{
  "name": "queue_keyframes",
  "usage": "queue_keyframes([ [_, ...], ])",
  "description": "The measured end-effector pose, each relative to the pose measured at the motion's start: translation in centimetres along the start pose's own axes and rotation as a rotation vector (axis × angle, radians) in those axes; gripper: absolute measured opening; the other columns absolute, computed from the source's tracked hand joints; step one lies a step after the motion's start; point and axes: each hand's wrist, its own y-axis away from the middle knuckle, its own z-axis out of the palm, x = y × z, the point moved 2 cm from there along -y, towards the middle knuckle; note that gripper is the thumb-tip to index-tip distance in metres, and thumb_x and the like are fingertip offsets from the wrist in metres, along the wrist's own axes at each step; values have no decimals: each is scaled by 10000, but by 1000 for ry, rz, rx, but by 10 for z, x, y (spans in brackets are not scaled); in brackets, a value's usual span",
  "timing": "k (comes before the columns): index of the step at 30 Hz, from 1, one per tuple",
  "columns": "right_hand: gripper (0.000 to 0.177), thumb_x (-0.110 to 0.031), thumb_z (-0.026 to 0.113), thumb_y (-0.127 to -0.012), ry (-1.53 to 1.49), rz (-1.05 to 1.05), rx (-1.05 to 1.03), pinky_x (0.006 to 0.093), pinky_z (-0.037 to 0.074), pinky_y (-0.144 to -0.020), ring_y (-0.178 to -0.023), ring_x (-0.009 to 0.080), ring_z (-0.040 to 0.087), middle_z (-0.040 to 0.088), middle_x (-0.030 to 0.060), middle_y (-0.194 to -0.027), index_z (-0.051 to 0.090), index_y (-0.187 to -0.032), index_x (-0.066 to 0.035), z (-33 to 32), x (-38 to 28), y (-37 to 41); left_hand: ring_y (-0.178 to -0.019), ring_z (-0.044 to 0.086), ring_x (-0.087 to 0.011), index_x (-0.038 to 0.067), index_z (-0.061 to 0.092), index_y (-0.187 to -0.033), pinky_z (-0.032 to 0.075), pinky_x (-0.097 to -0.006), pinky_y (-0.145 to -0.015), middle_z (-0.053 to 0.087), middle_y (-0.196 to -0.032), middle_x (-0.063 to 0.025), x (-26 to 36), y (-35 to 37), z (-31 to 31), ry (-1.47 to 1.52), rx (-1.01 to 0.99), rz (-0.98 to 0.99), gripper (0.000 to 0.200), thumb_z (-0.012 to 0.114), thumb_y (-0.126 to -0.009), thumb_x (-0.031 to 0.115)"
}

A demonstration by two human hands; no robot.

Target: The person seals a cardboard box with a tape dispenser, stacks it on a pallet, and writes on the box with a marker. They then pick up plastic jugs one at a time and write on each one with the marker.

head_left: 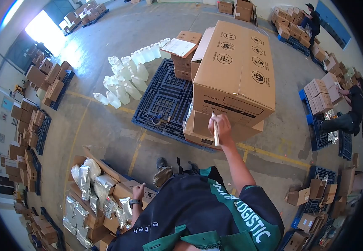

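A large brown carton [236, 62] with printed handling symbols stands on another box at the right end of a blue pallet [160, 94]. My right hand [220, 127] is closed around a pale marker [216, 136], whose tip is at the printed label on the carton's near side. Low at my side, my left hand [138, 191], with a watch on the wrist, hangs beside an open box [120, 190] of silver and clear bags. Its fingers look curled, but whether anything is in them cannot be made out. A tape roll [156, 120] lies on the pallet.
White jugs [125, 77] stand on the floor left of the pallet. A paper sheet [179, 47] lies on smaller boxes [183, 62] behind the carton. Two people work at pallets on the right, and another person is near the bright doorway. Loaded pallets line the left side.
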Motion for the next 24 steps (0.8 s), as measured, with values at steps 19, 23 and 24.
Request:
queue_keyframes([
  [19, 250, -46, 730, -689, 240, 15, 20, 435, 505, -782, -766, 323, 594, 586, 116, -785, 621, -912, -13, -101, 69, 39, -974, 674, -339, 24, 677, -1084, 520, -403, -843, 700, -1000, -202, 209, 31, 90, -439, -481, 504, 668, 703, -762, 609],
  [23, 194, -51, 712, -710, 264, -21, -12, 430, 508, -785, -721, 293, 585, 580, 82, -729, 607, -870, -26, -106, 63, 34, -875, 682, -252, 24, 685, -1060, 520, -370, -786, 705, -937, -166, 208, 34, 89, -390, -454, 455, 589, 708, -798, 552],
  [24, 194, -51, 712, -710, 265, -20, -17, 430, 508, -785, -721, 293, 585, 580, 82, -729, 607, -870, -26, -106, 63, 33, -875, 682, -252, 24, 685, -1060, 520, -370, -786, 705, -937, -166, 208, 36, 91, -390, -458, 452, 589, 708, -798, 552],
])
